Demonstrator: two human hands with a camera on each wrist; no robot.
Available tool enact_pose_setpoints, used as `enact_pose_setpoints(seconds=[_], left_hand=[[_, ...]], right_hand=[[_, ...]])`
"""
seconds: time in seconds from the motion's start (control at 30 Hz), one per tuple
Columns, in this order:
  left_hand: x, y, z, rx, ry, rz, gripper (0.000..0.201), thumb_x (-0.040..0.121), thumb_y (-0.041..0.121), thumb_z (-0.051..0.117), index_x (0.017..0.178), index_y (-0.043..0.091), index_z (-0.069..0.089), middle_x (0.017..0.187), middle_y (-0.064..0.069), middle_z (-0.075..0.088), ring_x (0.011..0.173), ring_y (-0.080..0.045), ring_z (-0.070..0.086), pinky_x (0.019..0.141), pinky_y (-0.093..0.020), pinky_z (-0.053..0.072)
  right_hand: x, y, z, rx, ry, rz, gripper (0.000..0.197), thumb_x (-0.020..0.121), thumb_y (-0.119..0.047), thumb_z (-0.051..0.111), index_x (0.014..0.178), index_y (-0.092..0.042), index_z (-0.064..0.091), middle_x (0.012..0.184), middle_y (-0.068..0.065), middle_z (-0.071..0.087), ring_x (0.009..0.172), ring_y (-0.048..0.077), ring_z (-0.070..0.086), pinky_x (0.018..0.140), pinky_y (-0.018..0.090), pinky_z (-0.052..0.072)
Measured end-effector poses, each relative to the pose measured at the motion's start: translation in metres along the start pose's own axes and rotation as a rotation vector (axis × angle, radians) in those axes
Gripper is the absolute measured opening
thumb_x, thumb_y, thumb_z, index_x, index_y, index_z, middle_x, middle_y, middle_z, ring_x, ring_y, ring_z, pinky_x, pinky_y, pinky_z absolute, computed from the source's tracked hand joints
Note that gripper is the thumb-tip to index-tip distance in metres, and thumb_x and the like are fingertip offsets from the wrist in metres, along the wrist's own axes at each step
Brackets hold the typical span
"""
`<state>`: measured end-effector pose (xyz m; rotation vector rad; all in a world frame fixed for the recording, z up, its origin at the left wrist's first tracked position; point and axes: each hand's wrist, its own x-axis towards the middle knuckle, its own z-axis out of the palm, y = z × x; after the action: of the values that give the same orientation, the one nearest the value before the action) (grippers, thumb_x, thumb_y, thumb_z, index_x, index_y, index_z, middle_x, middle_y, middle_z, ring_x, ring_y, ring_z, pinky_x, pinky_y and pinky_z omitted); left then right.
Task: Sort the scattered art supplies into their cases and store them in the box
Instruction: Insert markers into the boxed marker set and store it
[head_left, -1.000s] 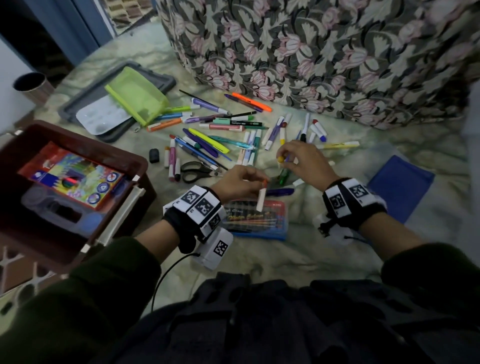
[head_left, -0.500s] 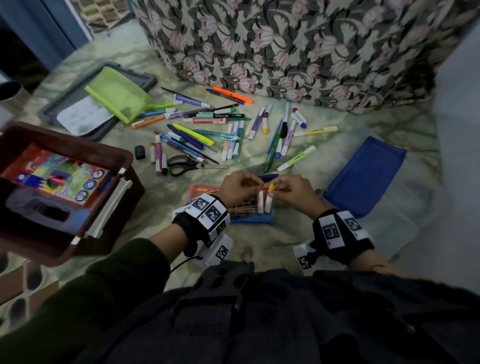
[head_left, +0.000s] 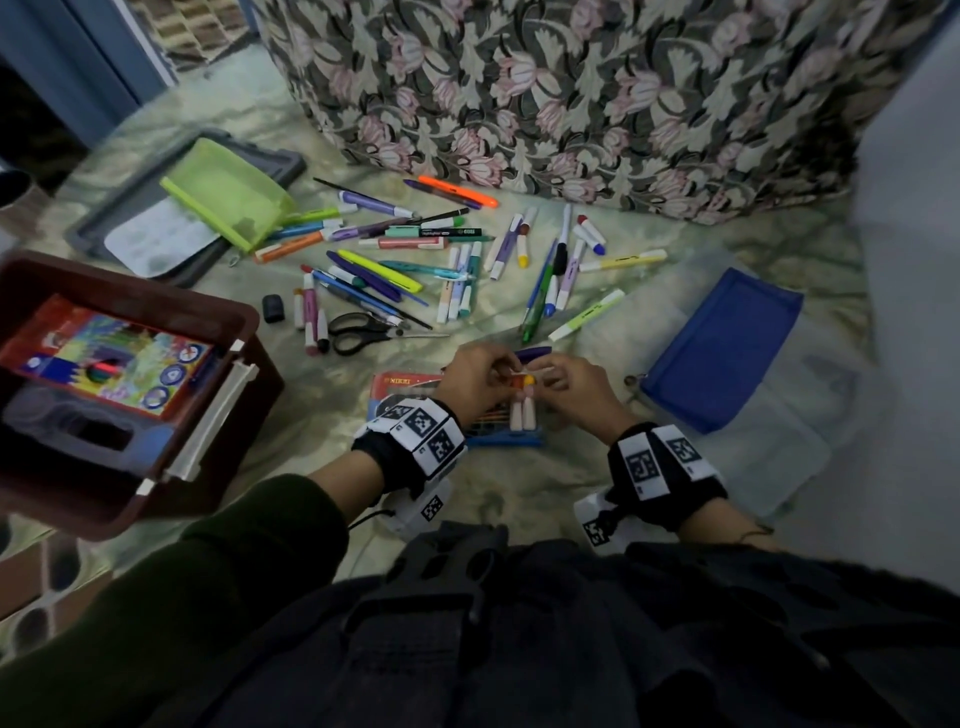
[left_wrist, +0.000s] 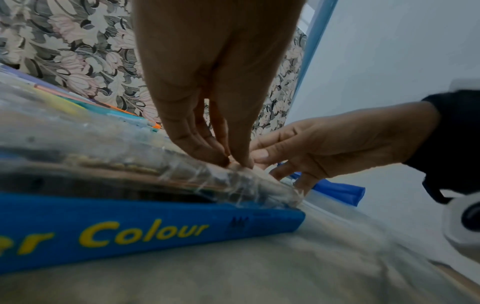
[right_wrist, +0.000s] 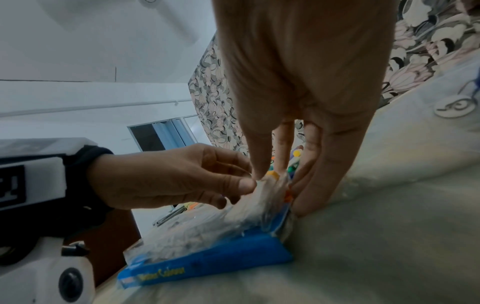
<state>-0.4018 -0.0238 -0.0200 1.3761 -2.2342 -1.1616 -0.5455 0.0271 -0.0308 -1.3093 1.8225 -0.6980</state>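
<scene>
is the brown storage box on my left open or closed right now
Open. The head view looks straight down into the brown box: no lid covers it, and a colourful pencil pack lies inside in plain view.

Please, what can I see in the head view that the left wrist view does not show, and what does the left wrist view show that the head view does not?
Only the head view shows the brown box, the green pouch, the blue pouch, the scissors and the scattered pens and markers.

Only the left wrist view shows the yellow word "Colour" on the side of the blue crayon case and its clear plastic cover.

Both show the left hand and the right hand meeting over that case, fingertips together at its end.
</scene>
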Motion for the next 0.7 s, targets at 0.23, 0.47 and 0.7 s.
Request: enact_pose_setpoints(seconds=[0.23,0.47,0.7], left_hand=[[0.004,-0.008,-0.008,0.343,-0.013,0.056,0.028,0.087,0.023,0.061,0.114,0.015,0.063,0.112,-0.011,0.056,0.108,-0.027,0.046,0.090,-0.034,0.038],[0.006,-0.008,-0.013,0.323,-0.082,0.006,0.034,0.078,0.039,0.070,0.106,0.020,0.067,0.107,-0.004,0.066,0.100,-0.022,0.060,0.090,-0.040,0.047],[0.010,-0.008,-0.013,0.307,-0.105,0.009,0.035,0.079,0.044,0.067,0.103,0.019,0.067,0.101,-0.003,0.067,0.093,-0.020,0.061,0.084,-0.037,0.049]], right_hand=[[0.002,0.006,0.003,0.168,0.030,0.042,0.025,0.078,-0.008,0.072,0.102,-0.007,0.067,0.085,0.007,0.064,0.083,0.016,0.059,0.067,0.021,0.048],[0.006,0.010,0.003,0.189,0.027,0.026,0.027,0.074,-0.004,0.075,0.100,-0.003,0.067,0.070,-0.004,0.060,0.065,0.004,0.055,0.058,0.009,0.045],[0.011,0.009,-0.002,0.134,0.023,0.000,0.025,0.080,-0.013,0.072,0.103,-0.006,0.068,0.087,0.005,0.064,0.081,0.012,0.057,0.059,0.003,0.039]])
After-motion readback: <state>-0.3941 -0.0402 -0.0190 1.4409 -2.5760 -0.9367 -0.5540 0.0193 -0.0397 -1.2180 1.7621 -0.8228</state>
